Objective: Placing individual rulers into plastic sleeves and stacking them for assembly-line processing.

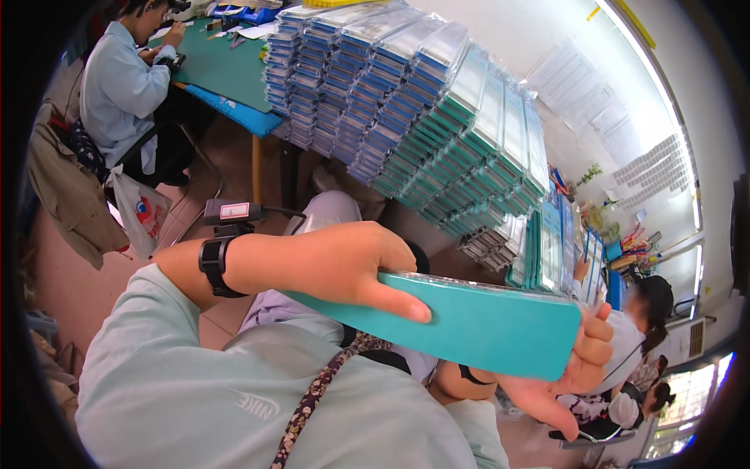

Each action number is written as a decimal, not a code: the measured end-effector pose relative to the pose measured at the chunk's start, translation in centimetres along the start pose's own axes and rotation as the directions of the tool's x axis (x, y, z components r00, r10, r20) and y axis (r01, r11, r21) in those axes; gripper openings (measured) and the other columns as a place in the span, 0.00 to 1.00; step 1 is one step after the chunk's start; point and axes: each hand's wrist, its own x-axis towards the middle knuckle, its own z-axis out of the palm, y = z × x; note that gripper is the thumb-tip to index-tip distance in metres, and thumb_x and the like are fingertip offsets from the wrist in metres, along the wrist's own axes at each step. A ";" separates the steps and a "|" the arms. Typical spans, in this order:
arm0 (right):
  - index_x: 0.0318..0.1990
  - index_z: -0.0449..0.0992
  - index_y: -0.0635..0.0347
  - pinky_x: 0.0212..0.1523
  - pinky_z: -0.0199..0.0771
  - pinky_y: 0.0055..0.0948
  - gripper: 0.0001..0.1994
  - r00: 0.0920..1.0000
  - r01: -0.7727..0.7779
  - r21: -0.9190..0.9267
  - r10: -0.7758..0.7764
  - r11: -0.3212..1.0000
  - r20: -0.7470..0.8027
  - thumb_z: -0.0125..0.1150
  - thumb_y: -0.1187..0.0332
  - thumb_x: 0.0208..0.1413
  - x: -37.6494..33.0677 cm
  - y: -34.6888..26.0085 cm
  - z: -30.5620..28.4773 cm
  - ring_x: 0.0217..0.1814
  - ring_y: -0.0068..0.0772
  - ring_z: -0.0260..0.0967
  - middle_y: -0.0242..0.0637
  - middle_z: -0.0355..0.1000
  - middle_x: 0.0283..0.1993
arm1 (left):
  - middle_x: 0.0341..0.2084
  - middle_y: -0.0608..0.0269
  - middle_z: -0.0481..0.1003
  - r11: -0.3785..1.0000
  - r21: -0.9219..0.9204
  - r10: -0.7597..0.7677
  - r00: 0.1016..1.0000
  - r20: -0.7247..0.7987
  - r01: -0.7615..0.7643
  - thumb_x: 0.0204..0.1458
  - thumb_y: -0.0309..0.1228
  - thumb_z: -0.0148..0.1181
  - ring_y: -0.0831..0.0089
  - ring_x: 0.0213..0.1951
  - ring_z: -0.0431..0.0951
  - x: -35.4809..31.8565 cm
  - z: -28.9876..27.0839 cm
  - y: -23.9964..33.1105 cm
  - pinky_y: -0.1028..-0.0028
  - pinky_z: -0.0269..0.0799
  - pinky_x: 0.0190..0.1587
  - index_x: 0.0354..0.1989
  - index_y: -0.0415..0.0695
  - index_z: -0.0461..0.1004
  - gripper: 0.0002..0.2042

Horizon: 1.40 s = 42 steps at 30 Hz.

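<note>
A long, flat teal pack (484,327) with rounded corners lies across my front, clear film glinting along its upper edge. My left hand (371,270) is closed around its left part, thumb pressed on the teal face and fingers hidden behind. At the right end, my right hand (574,367) has its palm against the pack and its fingers curled by the corner, while the thumb points away, off the face. A black band with a small box-shaped device (230,211) sits on my left wrist.
Tall stacks of film-wrapped teal packs (476,148) and blue packs (367,86) stand just ahead. A person in a light blue shirt (121,86) sits at a green table (219,62), far left. Another person (625,336) sits close on my right. A white plastic bag (141,207) hangs at left.
</note>
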 end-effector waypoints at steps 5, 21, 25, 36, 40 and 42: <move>0.21 0.57 0.50 0.53 0.53 0.39 0.32 0.996 0.004 -0.321 0.024 0.947 0.085 0.23 0.31 0.55 -0.3 -0.6 1.5 0.31 0.26 0.53 0.25 0.50 0.23 | 0.15 0.59 0.61 0.997 0.053 0.055 0.998 -0.026 -0.054 0.45 0.49 0.62 0.67 0.24 0.62 0.5 0.0 0.4 0.68 0.59 0.27 0.18 0.36 0.66 0.25; 0.24 0.65 0.59 0.49 0.59 0.45 0.38 0.962 0.030 -0.081 -0.007 0.996 0.272 0.18 0.33 0.57 3.3 3.9 2.9 0.29 0.37 0.64 0.38 0.63 0.23 | 0.18 0.57 0.65 0.998 -0.058 0.025 0.973 -0.228 -0.039 0.47 0.52 0.60 0.71 0.25 0.66 1.9 -0.7 1.6 0.70 0.61 0.27 0.21 0.33 0.68 0.28; 0.31 0.64 0.60 0.54 0.58 0.45 0.35 0.931 0.016 -0.164 0.045 0.986 0.361 0.22 0.34 0.57 4.6 5.5 3.8 0.38 0.40 0.66 0.42 0.67 0.31 | 0.22 0.54 0.72 0.977 -0.158 0.075 0.918 -0.388 -0.146 0.48 0.56 0.58 0.70 0.28 0.72 2.3 0.1 0.6 0.71 0.67 0.29 0.28 0.31 0.74 0.30; 0.47 0.68 0.70 0.49 0.71 0.41 0.25 0.474 -0.837 -0.067 0.780 0.544 0.409 0.42 0.52 0.62 1.8 4.4 8.6 0.49 0.46 0.71 0.50 0.72 0.44 | 0.25 0.60 0.60 0.980 0.135 0.198 0.813 -0.547 -0.148 0.54 0.44 0.54 0.66 0.32 0.62 -0.6 -1.9 0.4 0.69 0.60 0.37 0.29 0.37 0.73 0.18; 0.45 0.69 0.69 0.44 0.74 0.41 0.26 0.491 -0.867 0.117 0.788 0.485 0.372 0.40 0.49 0.62 1.6 3.6 11.1 0.46 0.49 0.72 0.53 0.72 0.42 | 0.24 0.59 0.60 0.969 0.225 0.208 0.830 -0.517 -0.102 0.54 0.44 0.54 0.65 0.32 0.61 -1.7 -1.6 0.5 0.68 0.60 0.35 0.31 0.38 0.72 0.18; 0.43 0.70 0.67 0.42 0.75 0.42 0.25 0.353 -0.935 0.174 0.844 0.309 0.403 0.41 0.49 0.61 1.8 3.2 12.0 0.43 0.52 0.73 0.56 0.71 0.43 | 0.25 0.58 0.60 0.945 0.306 0.269 0.810 -0.521 -0.118 0.54 0.44 0.54 0.63 0.32 0.61 -2.1 -1.3 0.0 0.67 0.60 0.36 0.32 0.38 0.72 0.18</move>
